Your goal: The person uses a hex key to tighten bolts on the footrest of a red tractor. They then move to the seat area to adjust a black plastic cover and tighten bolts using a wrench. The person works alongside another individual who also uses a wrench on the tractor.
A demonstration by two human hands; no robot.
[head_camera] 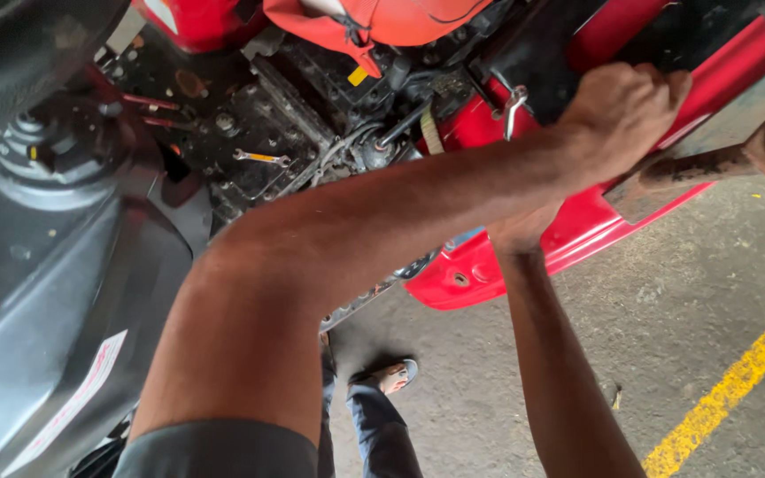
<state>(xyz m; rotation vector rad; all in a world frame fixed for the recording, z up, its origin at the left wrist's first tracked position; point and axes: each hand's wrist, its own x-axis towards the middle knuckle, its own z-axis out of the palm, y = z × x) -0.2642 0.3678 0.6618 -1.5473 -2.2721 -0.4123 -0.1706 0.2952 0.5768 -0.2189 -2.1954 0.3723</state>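
The left hand (622, 111) is clenched on the red panel's (577, 235) upper edge; stiff, heavy sheet metal, best gripped there. The right hand (524, 235) sits under the forearm, against that panel; its grip probably cannot be told.

I see a grey concrete floor (666, 319), rough and stained. A yellow painted line (737, 381) runs across its lower right corner. Daylight falls evenly.

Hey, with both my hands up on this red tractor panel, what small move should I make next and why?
Probably steady the red panel before shifting it: your left hand is fisted on its upper edge, your right hand is mostly hidden behind your forearm, and a loose spanner lies on the engine.
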